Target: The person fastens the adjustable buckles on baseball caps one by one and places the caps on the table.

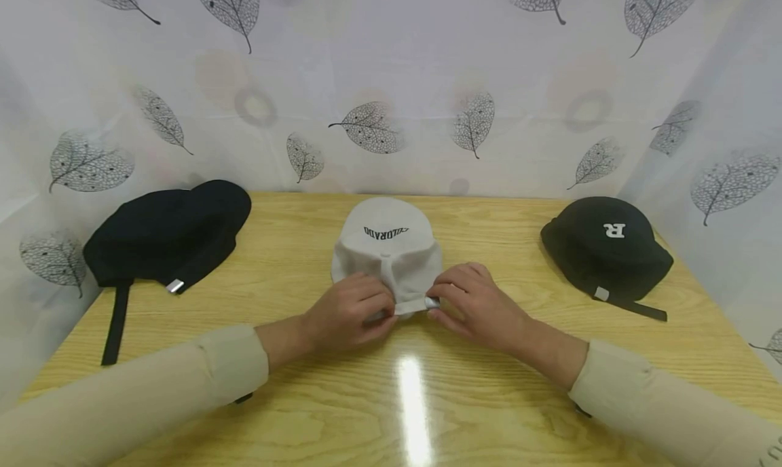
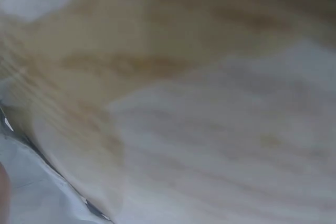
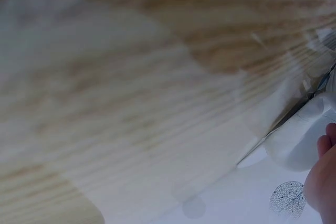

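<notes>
A light grey cap (image 1: 386, 229) with dark COLORADO lettering, upside down in this view, lies in the middle of the table, its back strap toward the person. The left hand (image 1: 352, 311) pinches the strap's left part between thumb and fingers. At the strap's right end, beside a metal buckle (image 1: 432, 302), the right hand (image 1: 479, 305) grips with thumb and curled fingers. Part of the cap (image 3: 302, 140) shows at the right wrist view's edge, next to the right hand (image 3: 324, 177). Only a sliver of the left hand (image 2: 4, 195) appears in the left wrist view.
At the left of the wooden table (image 1: 293, 399) lies a black cap (image 1: 165, 233) with its strap hanging toward the front. Another black cap (image 1: 605, 246) with a white letter R lies at the right. A leaf-patterned curtain (image 1: 415, 60) surrounds the table's back and sides.
</notes>
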### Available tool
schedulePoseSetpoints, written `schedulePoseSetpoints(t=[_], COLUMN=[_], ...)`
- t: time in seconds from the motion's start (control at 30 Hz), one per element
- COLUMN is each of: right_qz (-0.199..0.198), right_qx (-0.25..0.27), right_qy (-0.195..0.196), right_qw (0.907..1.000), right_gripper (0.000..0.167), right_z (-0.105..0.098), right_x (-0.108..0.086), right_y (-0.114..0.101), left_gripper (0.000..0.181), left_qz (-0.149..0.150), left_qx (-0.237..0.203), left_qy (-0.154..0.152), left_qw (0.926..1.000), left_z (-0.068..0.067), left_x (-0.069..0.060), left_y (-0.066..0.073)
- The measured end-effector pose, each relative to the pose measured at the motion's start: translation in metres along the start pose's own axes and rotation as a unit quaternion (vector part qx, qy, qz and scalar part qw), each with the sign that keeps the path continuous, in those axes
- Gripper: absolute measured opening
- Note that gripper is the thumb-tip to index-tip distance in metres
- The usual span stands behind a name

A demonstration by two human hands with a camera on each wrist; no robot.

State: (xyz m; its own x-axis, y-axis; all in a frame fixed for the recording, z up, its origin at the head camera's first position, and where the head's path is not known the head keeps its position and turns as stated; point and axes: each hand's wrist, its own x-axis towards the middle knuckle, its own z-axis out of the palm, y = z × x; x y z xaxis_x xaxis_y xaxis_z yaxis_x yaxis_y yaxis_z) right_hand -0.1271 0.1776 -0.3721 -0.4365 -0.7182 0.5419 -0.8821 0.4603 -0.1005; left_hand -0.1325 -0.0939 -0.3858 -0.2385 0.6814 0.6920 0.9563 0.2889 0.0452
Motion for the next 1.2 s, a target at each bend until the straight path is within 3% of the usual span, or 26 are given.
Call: schedulePoseSetpoints(t=[0.9, 1.2], right_qz=[0.006, 0.004], right_qx=[0.009, 0.005], right_qy=[-0.004, -0.002], right_qw=[0.9999, 1.0000], right_gripper=[0.027, 0.025], right_z=[0.0013, 0.0004], right_x=[-0.0016, -0.0006], right_y=[0.0017, 0.0006], left_gripper=[0.012, 0.010], left_qz=[-0.006, -0.013], left_qx=[0.009, 0.039], left_qy=[-0.012, 0.002], left_qw=[0.9999, 0.9992], left_z=[0.0028, 0.0026], left_x=[0.0027, 0.0044], left_y=[-0.0027, -0.0018])
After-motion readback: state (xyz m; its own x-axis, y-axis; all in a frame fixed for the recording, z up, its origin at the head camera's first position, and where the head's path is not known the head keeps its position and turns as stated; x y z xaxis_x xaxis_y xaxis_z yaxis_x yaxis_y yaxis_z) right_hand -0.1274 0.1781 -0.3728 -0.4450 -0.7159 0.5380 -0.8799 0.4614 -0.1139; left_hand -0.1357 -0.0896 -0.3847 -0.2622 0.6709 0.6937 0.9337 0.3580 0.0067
